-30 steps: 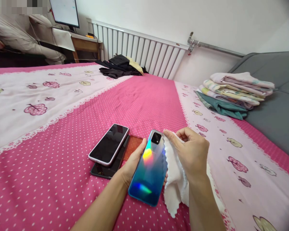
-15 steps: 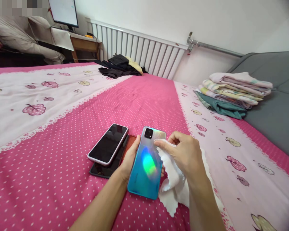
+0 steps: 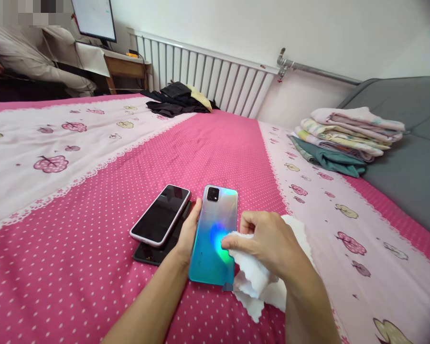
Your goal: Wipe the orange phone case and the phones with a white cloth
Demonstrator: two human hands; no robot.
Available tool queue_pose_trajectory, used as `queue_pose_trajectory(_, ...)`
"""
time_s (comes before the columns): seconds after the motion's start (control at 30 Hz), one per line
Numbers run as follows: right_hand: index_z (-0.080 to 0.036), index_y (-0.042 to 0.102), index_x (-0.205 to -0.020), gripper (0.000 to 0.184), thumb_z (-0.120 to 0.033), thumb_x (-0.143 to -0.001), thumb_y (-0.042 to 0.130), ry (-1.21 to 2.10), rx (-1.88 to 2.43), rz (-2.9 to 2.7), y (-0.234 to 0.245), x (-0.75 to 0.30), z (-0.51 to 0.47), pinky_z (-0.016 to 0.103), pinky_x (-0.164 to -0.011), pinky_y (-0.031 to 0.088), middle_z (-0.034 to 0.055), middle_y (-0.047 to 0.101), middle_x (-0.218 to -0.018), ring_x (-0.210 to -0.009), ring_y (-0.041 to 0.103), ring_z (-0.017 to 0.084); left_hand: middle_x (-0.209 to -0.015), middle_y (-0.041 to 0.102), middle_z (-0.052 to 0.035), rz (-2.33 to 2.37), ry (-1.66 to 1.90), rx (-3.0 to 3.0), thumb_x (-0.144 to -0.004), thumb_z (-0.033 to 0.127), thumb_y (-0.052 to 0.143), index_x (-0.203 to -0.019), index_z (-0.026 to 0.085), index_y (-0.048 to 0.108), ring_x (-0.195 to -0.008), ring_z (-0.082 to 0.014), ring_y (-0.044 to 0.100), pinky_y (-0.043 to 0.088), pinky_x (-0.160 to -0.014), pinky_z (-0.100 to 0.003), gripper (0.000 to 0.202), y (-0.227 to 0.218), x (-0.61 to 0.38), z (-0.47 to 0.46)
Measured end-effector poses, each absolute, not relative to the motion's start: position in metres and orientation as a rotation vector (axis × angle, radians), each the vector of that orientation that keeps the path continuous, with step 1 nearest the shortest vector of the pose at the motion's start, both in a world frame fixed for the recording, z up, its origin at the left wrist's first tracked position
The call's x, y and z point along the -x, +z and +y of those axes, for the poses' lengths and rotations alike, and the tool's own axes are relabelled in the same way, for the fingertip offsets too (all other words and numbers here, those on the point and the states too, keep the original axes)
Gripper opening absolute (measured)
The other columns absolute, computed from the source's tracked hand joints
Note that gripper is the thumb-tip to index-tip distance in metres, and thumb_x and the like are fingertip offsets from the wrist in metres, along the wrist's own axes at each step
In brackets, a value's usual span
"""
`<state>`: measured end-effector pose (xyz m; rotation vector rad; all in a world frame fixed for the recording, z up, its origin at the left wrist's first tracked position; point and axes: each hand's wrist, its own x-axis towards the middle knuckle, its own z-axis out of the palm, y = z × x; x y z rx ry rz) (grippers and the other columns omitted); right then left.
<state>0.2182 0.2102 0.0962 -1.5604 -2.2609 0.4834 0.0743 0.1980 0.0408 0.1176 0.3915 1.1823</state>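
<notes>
A shiny blue-to-silver phone point(image 3: 209, 258) is tilted up with its back and camera block facing me. My left hand point(image 3: 188, 234) grips it along the left edge; most of those fingers are hidden behind it. Pinched in my right hand point(image 3: 267, 241) is a white cloth point(image 3: 252, 274) with a wavy edge, its tip against the lower right part of the phone's back. The cloth's loose end hangs down to the bed. Just left of my left hand, a phone in a pale case point(image 3: 161, 215) lies screen up, partly on top of a dark phone point(image 3: 148, 253).
The bed has a pink dotted cover point(image 3: 215, 143). Folded bedding point(image 3: 351, 138) is stacked at the right by a grey headboard point(image 3: 415, 157). Dark clothes point(image 3: 175, 98) lie at the far edge before a white radiator point(image 3: 200, 67). A person point(image 3: 28, 57) sits near a monitor point(image 3: 95, 19).
My right hand has slid the cloth from the upper right of the phone's back down toward its lower right. The phone has shifted slightly left and up with my left hand.
</notes>
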Motion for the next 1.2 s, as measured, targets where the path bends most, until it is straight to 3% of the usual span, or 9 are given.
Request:
queue_pose_trajectory(0.27, -0.020, 0.048, -0.048, 0.038, -0.048, -0.056, 0.073, 0.451, 1.556, -2.245, 0.096, -0.216, 0.210, 0.023, -0.043, 0.022, -0.0057, 0.052, -0.046, -0.044, 0.045, 0.009, -0.072, 0.069, -0.0108, 0.391, 1.215, -0.150, -0.091, 0.049, 0.035, -0.081, 0.009, 0.067, -0.077, -0.0238, 0.067, 0.047, -0.084, -0.036, 0.052, 0.038, -0.073, 0.199)
queue_pose_trajectory(0.47, -0.020, 0.046, -0.047, 0.046, -0.056, -0.057, 0.072, 0.341, 1.595, -1.999, 0.092, -0.217, 0.221, 0.023, -0.044, 0.026, -0.0040, 0.051, -0.046, -0.045, 0.044, 0.011, -0.077, 0.070, -0.0134, 0.337, 1.047, -0.197, -0.091, 0.052, 0.027, -0.102, 0.007, 0.065, -0.081, -0.0262, 0.067, 0.048, -0.082, -0.037, 0.060, 0.042, -0.074, 0.196)
queue_pose_trajectory(0.67, -0.019, 0.045, -0.048, 0.048, -0.058, -0.058, 0.073, 0.306, 1.547, -1.778, 0.091, -0.222, 0.226, 0.023, -0.045, 0.029, -0.0060, 0.044, -0.045, -0.046, 0.039, 0.009, -0.074, 0.070, -0.0165, 0.377, 0.833, -0.304, -0.083, 0.065, 0.033, -0.090, 0.008, 0.068, -0.068, -0.0279, 0.067, 0.050, -0.068, -0.038, 0.067, 0.034, -0.072, 0.189)
queue_pose_trajectory(0.87, -0.019, 0.043, -0.048, 0.050, -0.058, -0.062, 0.071, 0.243, 1.526, -1.651, 0.094, -0.224, 0.226, 0.023, -0.044, 0.027, -0.0075, 0.035, -0.046, -0.046, 0.031, 0.008, -0.078, 0.070, -0.0181, 0.428, 0.750, -0.375, -0.082, 0.067, 0.033, -0.093, 0.007, 0.068, -0.069, -0.0264, 0.066, 0.049, -0.070, -0.037, 0.070, 0.035, -0.074, 0.186)
queue_pose_trajectory(1.2, -0.019, 0.047, -0.049, 0.043, -0.051, -0.064, 0.071, 0.125, 1.673, -1.498, 0.082, -0.243, 0.247, 0.026, -0.051, 0.032, -0.0061, 0.041, -0.045, -0.047, 0.036, 0.010, -0.077, 0.069, -0.0193, 0.391, 0.883, -0.357, -0.084, 0.067, 0.021, -0.093, 0.003, 0.066, -0.069, -0.0269, 0.067, 0.051, -0.069, -0.037, 0.079, 0.040, -0.067, 0.193)
